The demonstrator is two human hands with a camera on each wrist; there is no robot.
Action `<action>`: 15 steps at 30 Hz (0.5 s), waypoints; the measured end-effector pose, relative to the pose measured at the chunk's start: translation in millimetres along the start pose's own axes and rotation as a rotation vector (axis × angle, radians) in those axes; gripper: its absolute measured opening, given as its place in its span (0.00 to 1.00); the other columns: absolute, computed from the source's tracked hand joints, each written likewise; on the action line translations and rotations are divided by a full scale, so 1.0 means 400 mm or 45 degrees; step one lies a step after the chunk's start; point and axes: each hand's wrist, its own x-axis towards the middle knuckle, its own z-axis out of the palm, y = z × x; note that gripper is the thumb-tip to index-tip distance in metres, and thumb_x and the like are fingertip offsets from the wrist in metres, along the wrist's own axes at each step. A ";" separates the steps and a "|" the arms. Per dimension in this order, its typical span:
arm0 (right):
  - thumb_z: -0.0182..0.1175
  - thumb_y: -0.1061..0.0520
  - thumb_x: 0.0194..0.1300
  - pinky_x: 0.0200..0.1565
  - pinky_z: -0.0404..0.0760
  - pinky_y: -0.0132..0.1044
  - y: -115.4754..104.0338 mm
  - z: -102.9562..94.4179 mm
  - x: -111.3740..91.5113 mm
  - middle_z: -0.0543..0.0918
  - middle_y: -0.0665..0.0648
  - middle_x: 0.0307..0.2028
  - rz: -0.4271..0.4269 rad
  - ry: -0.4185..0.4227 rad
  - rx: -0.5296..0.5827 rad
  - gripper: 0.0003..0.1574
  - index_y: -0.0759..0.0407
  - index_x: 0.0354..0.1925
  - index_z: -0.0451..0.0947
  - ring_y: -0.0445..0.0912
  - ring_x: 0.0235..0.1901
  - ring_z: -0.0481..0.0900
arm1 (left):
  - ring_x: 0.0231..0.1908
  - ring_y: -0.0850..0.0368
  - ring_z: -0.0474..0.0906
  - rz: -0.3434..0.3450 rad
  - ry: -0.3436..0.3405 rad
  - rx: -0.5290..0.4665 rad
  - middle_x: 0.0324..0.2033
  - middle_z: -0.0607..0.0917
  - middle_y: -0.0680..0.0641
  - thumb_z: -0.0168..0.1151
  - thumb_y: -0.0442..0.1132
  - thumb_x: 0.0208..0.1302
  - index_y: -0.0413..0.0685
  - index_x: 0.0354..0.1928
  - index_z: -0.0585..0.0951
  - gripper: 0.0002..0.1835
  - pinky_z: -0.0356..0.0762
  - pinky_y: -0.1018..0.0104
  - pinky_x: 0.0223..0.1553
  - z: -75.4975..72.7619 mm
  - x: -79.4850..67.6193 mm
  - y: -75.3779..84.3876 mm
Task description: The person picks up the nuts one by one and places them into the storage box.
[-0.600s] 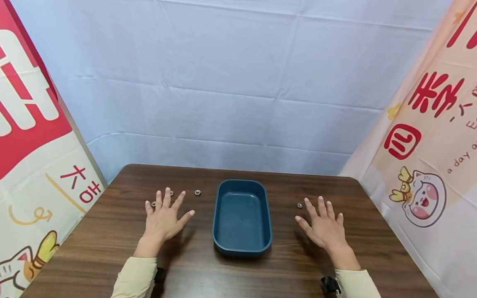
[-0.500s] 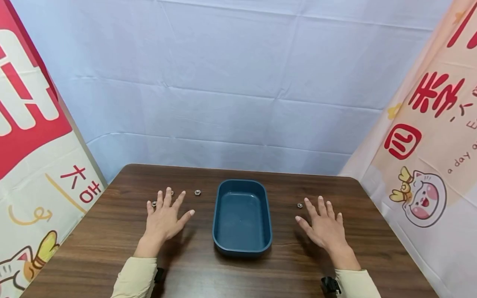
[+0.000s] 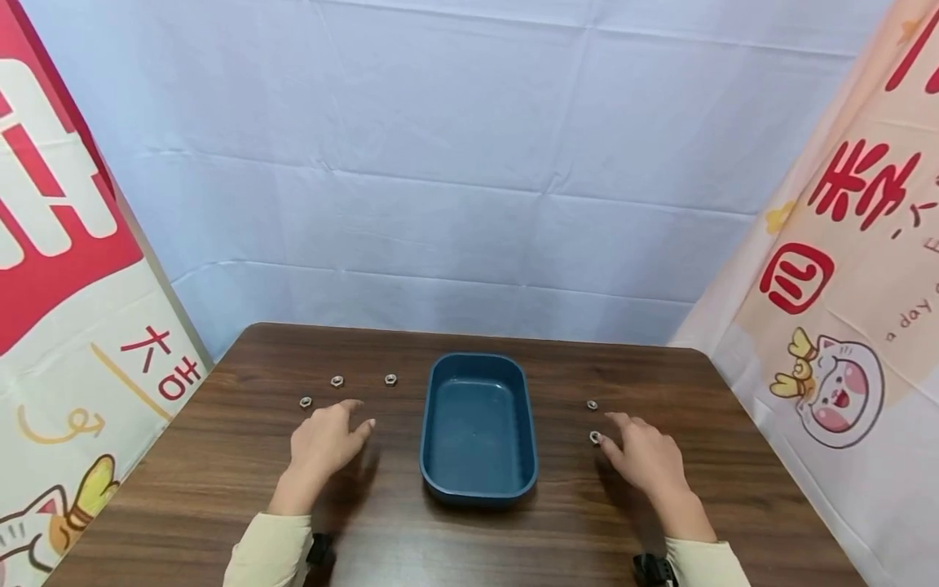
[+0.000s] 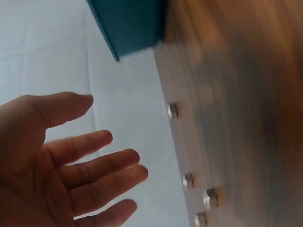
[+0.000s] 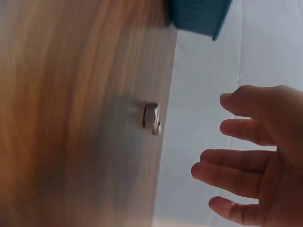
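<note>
- Since the earlier frames, the left hand and right hand have drawn their fingers in from a wide splay, baring small silver metal hex nuts toward the far left corner of the brown wood-grain table.
- Both hands are relaxed, fingers loosely bent, holding nothing.
- The blue rounded-rectangular tray sits between them, probably central so either reaches it.
- Right of it lie two more nuts; the thumb partly covers the nearer in the head view.
- White cloth hangs beyond the far edge.

A creased pale sheet hangs behind the brown table, a printed cloth left, a peach cloth right
</note>
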 end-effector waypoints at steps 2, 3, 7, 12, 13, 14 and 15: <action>0.63 0.54 0.59 0.17 0.68 0.43 -0.001 -0.002 -0.004 0.79 0.69 0.42 0.066 -0.022 0.122 0.27 0.66 0.55 0.73 0.50 0.18 0.72 | 0.26 0.50 0.78 -0.065 -0.033 -0.130 0.37 0.84 0.44 0.62 0.49 0.59 0.47 0.53 0.80 0.22 0.70 0.58 0.18 0.001 -0.007 0.008; 0.63 0.55 0.60 0.19 0.70 0.45 -0.001 -0.001 -0.005 0.79 0.69 0.42 0.097 -0.028 0.176 0.28 0.67 0.55 0.72 0.53 0.21 0.75 | 0.29 0.50 0.79 -0.086 -0.041 -0.179 0.37 0.84 0.45 0.62 0.49 0.59 0.47 0.52 0.80 0.21 0.71 0.58 0.19 0.002 -0.009 0.011; 0.61 0.56 0.61 0.35 0.74 0.56 -0.001 0.006 -0.008 0.77 0.72 0.46 0.188 -0.046 0.354 0.29 0.68 0.57 0.69 0.63 0.40 0.77 | 0.35 0.49 0.79 -0.106 -0.064 -0.357 0.36 0.83 0.47 0.63 0.47 0.59 0.46 0.49 0.81 0.18 0.75 0.52 0.30 0.009 -0.018 0.022; 0.61 0.59 0.60 0.41 0.74 0.57 0.008 0.015 -0.014 0.76 0.74 0.46 0.303 -0.103 0.531 0.31 0.71 0.58 0.67 0.64 0.44 0.76 | 0.32 0.53 0.79 -0.098 -0.146 -0.661 0.29 0.84 0.49 0.64 0.42 0.59 0.41 0.45 0.82 0.15 0.74 0.56 0.36 0.024 -0.033 0.037; 0.61 0.59 0.60 0.41 0.74 0.56 0.010 0.016 -0.015 0.76 0.74 0.46 0.323 -0.114 0.556 0.31 0.71 0.58 0.66 0.64 0.44 0.76 | 0.30 0.53 0.80 -0.098 -0.166 -0.722 0.28 0.83 0.48 0.64 0.41 0.59 0.40 0.45 0.81 0.15 0.75 0.58 0.34 0.027 -0.036 0.040; 0.61 0.59 0.60 0.41 0.74 0.56 0.013 0.017 -0.014 0.76 0.74 0.46 0.334 -0.121 0.574 0.31 0.72 0.58 0.66 0.64 0.44 0.76 | 0.29 0.53 0.80 -0.093 -0.184 -0.771 0.27 0.83 0.48 0.64 0.41 0.59 0.39 0.45 0.81 0.15 0.75 0.60 0.32 0.031 -0.039 0.043; 0.61 0.59 0.60 0.41 0.74 0.56 0.015 0.017 -0.013 0.76 0.74 0.45 0.343 -0.124 0.591 0.31 0.72 0.58 0.66 0.64 0.44 0.76 | 0.28 0.53 0.80 -0.087 -0.205 -0.824 0.27 0.83 0.46 0.64 0.41 0.59 0.38 0.45 0.81 0.16 0.75 0.61 0.31 0.034 -0.042 0.046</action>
